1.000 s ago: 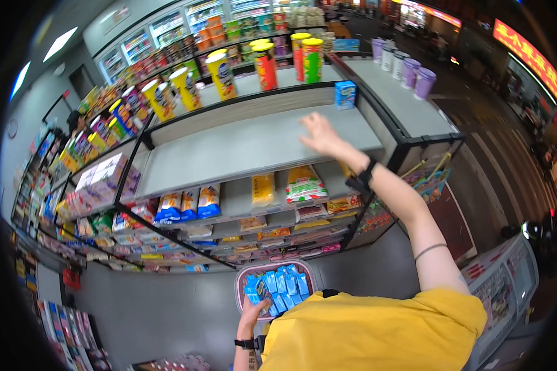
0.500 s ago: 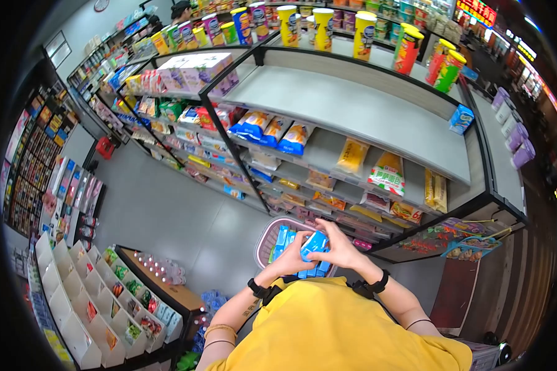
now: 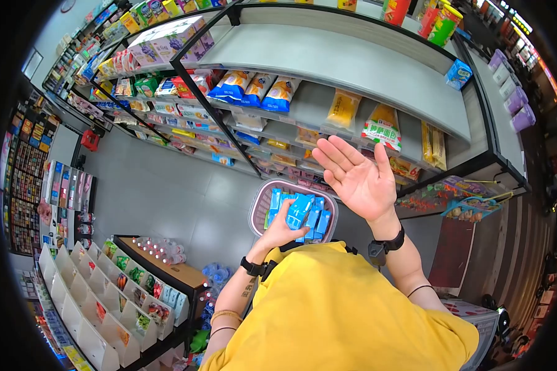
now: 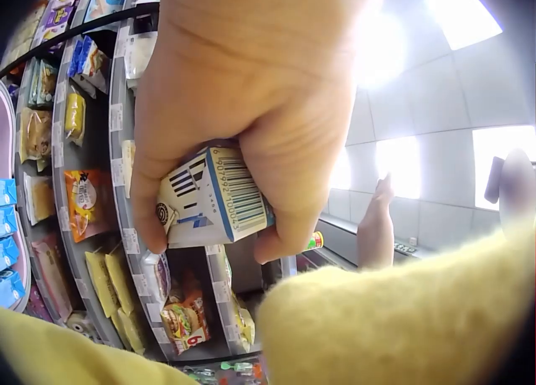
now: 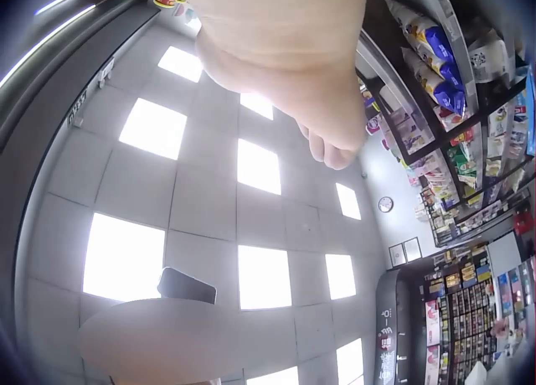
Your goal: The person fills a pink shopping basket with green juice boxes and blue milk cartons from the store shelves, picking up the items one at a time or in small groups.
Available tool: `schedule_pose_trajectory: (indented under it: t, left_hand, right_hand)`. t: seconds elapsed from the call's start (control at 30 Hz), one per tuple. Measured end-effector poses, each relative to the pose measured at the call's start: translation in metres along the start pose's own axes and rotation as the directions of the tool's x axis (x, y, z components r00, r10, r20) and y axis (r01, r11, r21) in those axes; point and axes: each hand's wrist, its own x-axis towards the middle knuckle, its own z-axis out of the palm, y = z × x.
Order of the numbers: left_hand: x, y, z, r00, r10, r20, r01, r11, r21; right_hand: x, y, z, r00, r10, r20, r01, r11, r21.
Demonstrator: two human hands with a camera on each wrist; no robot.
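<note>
Over a pink basket (image 3: 254, 213) in front of the person, the left hand (image 3: 277, 233) grips a small blue carton (image 3: 299, 210) between thumb and fingers. In the left wrist view the carton's end (image 4: 219, 202) faces the camera, with a barcode and dark print on white. Several more blue cartons (image 3: 319, 224) stand packed in the basket. To the right and higher, the right hand (image 3: 360, 179) holds nothing, its palm up and fingers extended. One blue carton (image 3: 458, 74) stands alone at the right end of the top shelf (image 3: 346, 77).
Lower shelves hold bagged breads (image 3: 343, 110) and blue snack bags (image 3: 232, 85). Purple-white boxes (image 3: 167, 42) sit left of a black shelf post (image 3: 198, 89). A white divided rack (image 3: 99, 309) and bottles (image 3: 161, 248) are at the lower left. Purple cups (image 3: 523, 117) line the right-hand counter.
The right hand came from over the top shelf to the carton at the basket, then let go and rose to the right, palm up. The left hand keeps its grip on a carton.
</note>
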Motion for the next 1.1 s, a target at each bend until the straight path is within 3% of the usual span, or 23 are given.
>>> schedule_pose_trajectory:
  t: [0.07,0.17,0.23,0.27,0.3,0.33,0.4,0.43,0.47,0.53,0.6,0.67,0.77,0.87,0.9,0.97,1.03,1.07,1.1]
  left_hand:
    - [-0.001,0.008,0.0,0.999,-0.032,0.014,0.033,0.999,-0.026]
    - [0.002,0.009,-0.001,1.0,-0.021,-0.005,0.021,0.999,-0.047]
    - [0.005,-0.001,-0.001,1.0,0.007,-0.002,-0.007,0.999,-0.048]
    - [0.007,-0.009,-0.002,1.0,0.024,-0.009,-0.025,0.999,-0.045]
    - [0.008,-0.015,-0.003,0.999,0.04,-0.017,-0.04,0.999,-0.011]
    - [0.008,-0.012,-0.003,1.0,-0.018,0.003,0.018,1.0,-0.019]
    - [0.01,-0.005,-0.003,0.999,0.038,-0.002,-0.038,0.999,0.015]
    - [0.01,0.006,-0.003,0.999,0.048,0.006,-0.048,0.998,0.038]
    - [0.01,0.006,-0.003,0.999,0.028,0.035,-0.028,1.0,0.001]
    - [0.012,0.011,0.0,0.999,0.015,0.04,-0.014,0.999,-0.037]
    - [0.011,0.017,-0.001,0.997,0.05,0.052,-0.05,0.999,0.006]
    - [0.014,0.014,0.0,0.996,0.01,0.087,-0.011,1.0,0.005]
    - [0.015,0.007,0.004,0.996,0.042,0.073,-0.042,0.999,-0.002]
    - [0.018,0.002,0.009,0.996,0.065,0.061,-0.065,0.998,-0.01]
    - [0.016,0.011,0.007,0.995,0.019,0.098,-0.018,1.0,-0.014]
    - [0.012,0.019,0.004,0.996,0.034,0.085,-0.036,0.999,0.03]
    - [0.014,0.007,0.002,0.993,0.082,0.086,-0.092,0.989,0.12]
    - [0.015,-0.014,-0.005,0.99,0.123,0.076,-0.135,0.973,0.19]
    - [0.015,-0.038,-0.01,0.996,0.084,0.037,-0.088,0.985,0.146]
  right_hand:
    - [0.0,0.0,-0.004,1.0,0.007,0.006,-0.007,1.0,0.014]
    - [0.002,0.003,0.009,0.981,-0.037,-0.189,0.025,0.998,-0.065]
    - [-0.006,-0.006,-0.044,0.995,0.056,0.078,-0.04,0.978,-0.205]
    - [-0.005,-0.004,-0.052,0.999,0.04,0.038,-0.02,0.907,-0.421]
    - [-0.005,-0.002,-0.059,1.0,0.023,-0.002,-0.019,0.788,-0.616]
    - [-0.009,0.011,-0.055,0.977,-0.15,-0.151,-0.057,0.502,-0.863]
    - [-0.011,0.025,-0.077,0.967,-0.238,-0.093,-0.046,0.197,-0.979]
    - [-0.014,0.028,-0.074,0.959,-0.231,-0.163,-0.176,-0.036,-0.984]
    - [-0.016,0.03,-0.069,0.983,-0.169,-0.072,-0.108,-0.216,-0.97]
    - [-0.021,0.043,-0.071,0.995,-0.091,-0.048,-0.074,-0.3,-0.951]
    - [-0.027,0.048,-0.078,0.983,-0.011,-0.184,-0.18,-0.249,-0.952]
    - [-0.028,0.048,-0.076,0.95,-0.002,-0.313,-0.301,-0.284,-0.91]
    - [-0.03,0.051,-0.085,0.958,-0.08,-0.276,-0.287,-0.255,-0.923]
    - [-0.027,0.045,-0.083,0.938,-0.055,-0.341,-0.346,-0.184,-0.92]
    - [-0.027,0.042,-0.084,0.942,-0.068,-0.329,-0.336,-0.16,-0.928]
    - [-0.022,0.027,-0.068,0.954,-0.073,-0.289,-0.298,-0.247,-0.922]
    - [-0.02,-0.002,-0.043,0.956,-0.171,-0.237,-0.282,-0.322,-0.904]
    - [-0.021,-0.021,-0.032,0.952,-0.26,-0.16,-0.251,-0.37,-0.894]
    - [-0.019,-0.042,-0.013,0.946,-0.323,-0.023,-0.175,-0.451,-0.875]
